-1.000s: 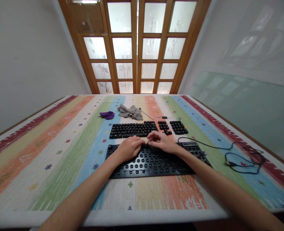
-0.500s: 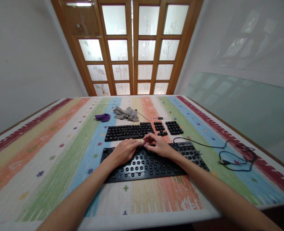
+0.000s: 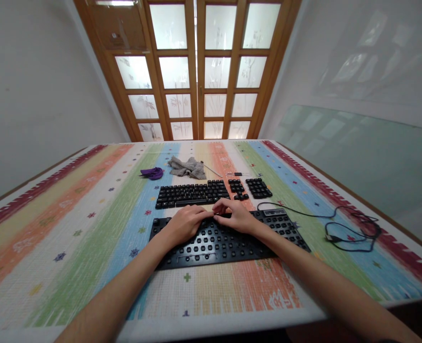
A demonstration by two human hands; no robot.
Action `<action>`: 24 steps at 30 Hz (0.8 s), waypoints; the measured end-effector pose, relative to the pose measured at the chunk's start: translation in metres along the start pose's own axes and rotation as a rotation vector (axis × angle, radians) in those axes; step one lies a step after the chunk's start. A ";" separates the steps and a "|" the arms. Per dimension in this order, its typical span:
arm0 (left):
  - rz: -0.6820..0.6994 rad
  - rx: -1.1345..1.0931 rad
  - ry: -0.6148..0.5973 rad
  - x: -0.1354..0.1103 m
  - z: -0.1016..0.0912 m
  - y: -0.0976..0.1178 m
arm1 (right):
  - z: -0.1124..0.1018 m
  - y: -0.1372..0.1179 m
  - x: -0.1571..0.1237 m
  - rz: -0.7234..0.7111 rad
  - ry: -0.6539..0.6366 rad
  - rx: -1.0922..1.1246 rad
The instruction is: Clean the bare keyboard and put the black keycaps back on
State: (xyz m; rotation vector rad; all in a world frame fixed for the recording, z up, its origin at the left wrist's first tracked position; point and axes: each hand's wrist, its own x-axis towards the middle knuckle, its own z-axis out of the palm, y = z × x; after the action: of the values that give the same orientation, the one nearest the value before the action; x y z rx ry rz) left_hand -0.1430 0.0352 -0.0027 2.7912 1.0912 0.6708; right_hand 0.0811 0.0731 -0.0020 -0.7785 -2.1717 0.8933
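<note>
A black keyboard base (image 3: 228, 243) with its keycaps removed lies in front of me on a striped table mat (image 3: 89, 238). Both hands rest on its far edge, fingertips meeting near the middle. My left hand (image 3: 184, 223) is curled with fingers bent down onto the base. My right hand (image 3: 237, 216) pinches at the same spot; what it holds is too small to make out. Behind the base lie the removed black keycaps, laid out in keyboard order: a main block (image 3: 191, 194), a small cluster (image 3: 237, 188) and a numpad block (image 3: 258, 187).
A grey cloth (image 3: 188, 167), a purple item (image 3: 152, 173) and a thin metal tool (image 3: 211, 170) lie at the back. The keyboard's black cable (image 3: 350, 228) coils at the right. Wooden glazed doors stand beyond the table; a glass pane leans on the right wall.
The camera view has shifted slightly. Both hands have drawn a little closer together on the far edge of the keyboard base; nothing else has moved.
</note>
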 end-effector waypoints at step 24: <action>-0.030 0.021 -0.040 0.001 0.000 0.003 | -0.025 0.007 0.028 0.031 -0.153 -0.104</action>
State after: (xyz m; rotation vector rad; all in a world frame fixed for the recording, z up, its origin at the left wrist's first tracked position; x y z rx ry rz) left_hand -0.1400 0.0336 -0.0013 2.7871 1.1362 0.6015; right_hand 0.0843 0.1068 0.0161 -0.8202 -2.3620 0.8864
